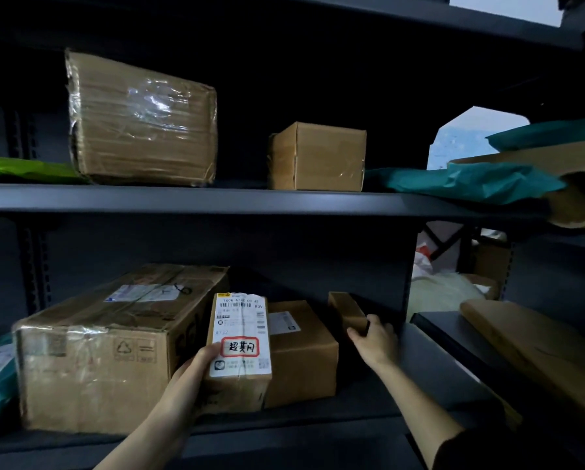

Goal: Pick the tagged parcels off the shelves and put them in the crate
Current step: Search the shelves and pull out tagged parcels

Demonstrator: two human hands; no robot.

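Observation:
On the lower shelf (318, 415) my left hand (196, 371) grips a narrow cardboard parcel (240, 385) that stands on end. Its white shipping label faces me and carries a red-bordered tag with handwritten characters (240, 347). My right hand (374, 340) holds the near end of a small brown box (347, 308) further right on the same shelf. Between the two sits a medium brown box (304, 354) with a white label on top. No crate is in view.
A large taped carton (108, 351) stands left of the tagged parcel. The upper shelf (216, 198) holds a film-wrapped carton (141, 120), a small box (318, 157), a green bag (23, 169) and teal bags (464, 181). A flat brown parcel (535, 351) lies at right.

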